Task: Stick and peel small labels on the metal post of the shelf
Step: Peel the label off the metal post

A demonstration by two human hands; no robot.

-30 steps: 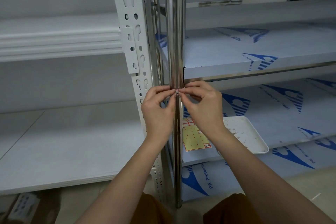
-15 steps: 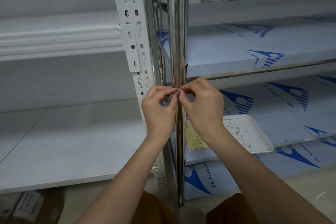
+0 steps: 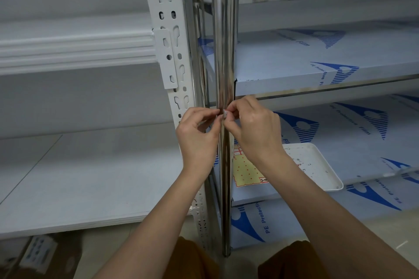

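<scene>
Both hands meet at the shiny metal post (image 3: 223,52), the right hand (image 3: 254,129) pinching a tiny label (image 3: 225,113), the left hand (image 3: 199,136) closed beside it; flimsy and tacky, it looks best lifted by an edge.

A storeroom, by the look of it: a white slotted rack upright (image 3: 169,36) beside steel shelves (image 3: 317,68) wearing blue-printed protective film, tiled floor (image 3: 385,229) below.
</scene>
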